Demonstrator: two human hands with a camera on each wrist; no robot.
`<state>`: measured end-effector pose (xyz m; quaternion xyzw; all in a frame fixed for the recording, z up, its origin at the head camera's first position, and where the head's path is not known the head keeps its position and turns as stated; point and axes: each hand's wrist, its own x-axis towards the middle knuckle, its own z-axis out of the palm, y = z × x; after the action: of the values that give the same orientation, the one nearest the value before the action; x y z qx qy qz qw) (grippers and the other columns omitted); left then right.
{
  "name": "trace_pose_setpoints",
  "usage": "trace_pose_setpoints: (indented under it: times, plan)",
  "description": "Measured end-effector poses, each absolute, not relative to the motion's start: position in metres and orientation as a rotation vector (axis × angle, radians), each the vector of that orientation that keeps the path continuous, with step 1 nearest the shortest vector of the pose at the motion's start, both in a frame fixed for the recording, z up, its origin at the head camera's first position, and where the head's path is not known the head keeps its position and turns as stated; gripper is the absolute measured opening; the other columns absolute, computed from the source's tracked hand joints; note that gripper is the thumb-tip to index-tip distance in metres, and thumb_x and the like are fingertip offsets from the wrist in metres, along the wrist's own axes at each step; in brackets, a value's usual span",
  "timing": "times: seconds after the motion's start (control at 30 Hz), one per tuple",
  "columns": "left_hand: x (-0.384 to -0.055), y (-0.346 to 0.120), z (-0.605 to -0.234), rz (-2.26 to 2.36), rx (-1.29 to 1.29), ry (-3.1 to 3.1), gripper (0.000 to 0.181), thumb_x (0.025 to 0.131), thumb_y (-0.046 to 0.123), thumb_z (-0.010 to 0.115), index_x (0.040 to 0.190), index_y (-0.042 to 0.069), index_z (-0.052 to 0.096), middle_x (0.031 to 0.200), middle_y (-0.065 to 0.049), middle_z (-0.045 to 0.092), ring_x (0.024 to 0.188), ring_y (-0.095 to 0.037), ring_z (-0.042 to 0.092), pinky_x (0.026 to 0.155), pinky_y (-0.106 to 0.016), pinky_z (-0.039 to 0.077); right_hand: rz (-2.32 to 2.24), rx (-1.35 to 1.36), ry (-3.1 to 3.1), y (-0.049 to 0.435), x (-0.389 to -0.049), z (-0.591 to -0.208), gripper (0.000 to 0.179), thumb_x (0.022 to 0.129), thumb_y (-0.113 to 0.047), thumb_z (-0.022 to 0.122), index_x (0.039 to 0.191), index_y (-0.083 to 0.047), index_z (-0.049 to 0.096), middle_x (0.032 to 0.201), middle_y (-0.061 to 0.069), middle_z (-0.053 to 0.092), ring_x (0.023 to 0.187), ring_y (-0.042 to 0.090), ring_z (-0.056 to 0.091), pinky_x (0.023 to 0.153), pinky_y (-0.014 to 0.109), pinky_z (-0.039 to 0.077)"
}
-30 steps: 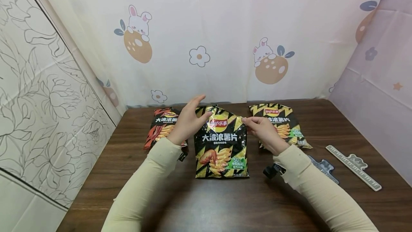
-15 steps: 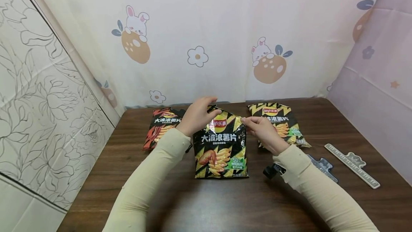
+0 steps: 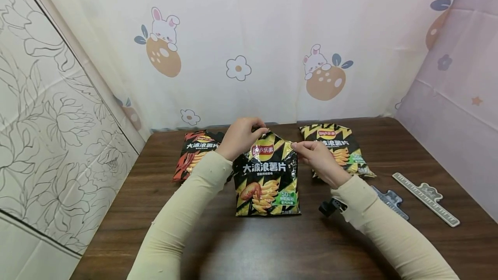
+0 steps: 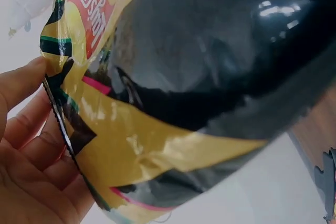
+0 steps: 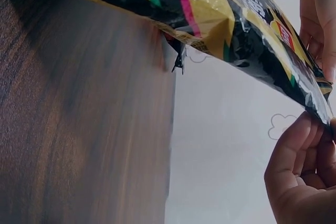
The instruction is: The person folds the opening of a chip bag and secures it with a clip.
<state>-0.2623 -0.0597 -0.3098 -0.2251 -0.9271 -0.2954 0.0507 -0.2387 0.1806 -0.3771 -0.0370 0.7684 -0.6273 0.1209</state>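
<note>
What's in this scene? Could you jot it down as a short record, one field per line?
Held item: middle chip bag, black and yellow, top raised
Left hand: pinches the bag's top edge
Right hand: pinches its top right corner
Left side: red-and-black chip bag, partly hidden by the left arm
Right side: another black-and-yellow chip bag; pale clip; grey-blue clip, partly hidden
Surface: dark wooden table
Backdrop: pale printed cloth

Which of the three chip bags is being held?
The middle bag: the left hand and right hand pinch its top edge, while the left bag and right bag lie on the table.
</note>
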Motion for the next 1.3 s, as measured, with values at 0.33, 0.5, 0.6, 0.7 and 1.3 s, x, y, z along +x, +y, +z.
trace_pose_setpoints:
  times: [0.33, 0.5, 0.6, 0.7, 1.3]
  plan:
    - [-0.264, -0.063, -0.308, -1.122, -0.679, -2.773, 0.023, 0.1, 0.031, 0.058, 0.094, 0.016, 0.075, 0.082, 0.001, 0.068, 0.055, -0.015, 0.043, 0.059, -0.029, 0.04, -1.879, -0.166, 2.218, 0.183, -0.236, -0.377, 0.044, 0.098, -0.039, 0.059, 0.117, -0.001, 0.066, 0.11, -0.004, 0.056, 0.086, 0.005, 0.057, 0.082, 0.024, 0.054]
    - [-0.265, -0.064, -0.308, -1.189, -0.682, -2.756, 0.025, 0.1, 0.031, 0.058, 0.09, 0.016, 0.075, 0.067, -0.001, 0.061, 0.049, -0.014, 0.037, 0.055, -0.028, 0.038, -1.885, -0.181, 2.228, 0.183, -0.234, -0.376, 0.04, 0.098, -0.04, 0.059, 0.113, -0.004, 0.068, 0.11, -0.003, 0.055, 0.086, 0.006, 0.056, 0.081, 0.025, 0.053]
    - [-0.266, -0.064, -0.307, -1.217, -0.684, -2.754, 0.027, 0.1, 0.031, 0.057, 0.086, 0.016, 0.073, 0.064, -0.002, 0.058, 0.05, -0.013, 0.038, 0.054, -0.028, 0.038, -1.89, -0.2, 2.241, 0.183, -0.233, -0.375, 0.038, 0.097, -0.041, 0.059, 0.109, -0.006, 0.068, 0.103, -0.004, 0.054, 0.078, 0.008, 0.051, 0.079, 0.027, 0.052]
    - [-0.266, -0.065, -0.306, -1.222, -0.679, -2.762, 0.026, 0.1, 0.031, 0.057, 0.086, 0.016, 0.073, 0.068, 0.0, 0.059, 0.053, -0.014, 0.04, 0.055, -0.028, 0.037, -1.896, -0.208, 2.255, 0.183, -0.233, -0.375, 0.036, 0.096, -0.042, 0.06, 0.105, -0.009, 0.069, 0.082, -0.006, 0.05, 0.066, 0.01, 0.043, 0.076, 0.028, 0.051]
    - [-0.268, -0.071, -0.298, -1.282, -0.723, -2.802, 0.027, 0.098, 0.031, 0.06, 0.082, 0.013, 0.072, 0.059, 0.002, 0.044, 0.051, -0.013, 0.033, 0.053, -0.027, 0.033, -1.853, -0.272, 2.29, 0.186, -0.233, -0.375, 0.029, 0.094, -0.039, 0.066, 0.102, -0.012, 0.072, 0.073, -0.01, 0.057, 0.073, 0.006, 0.057, 0.075, 0.027, 0.053]
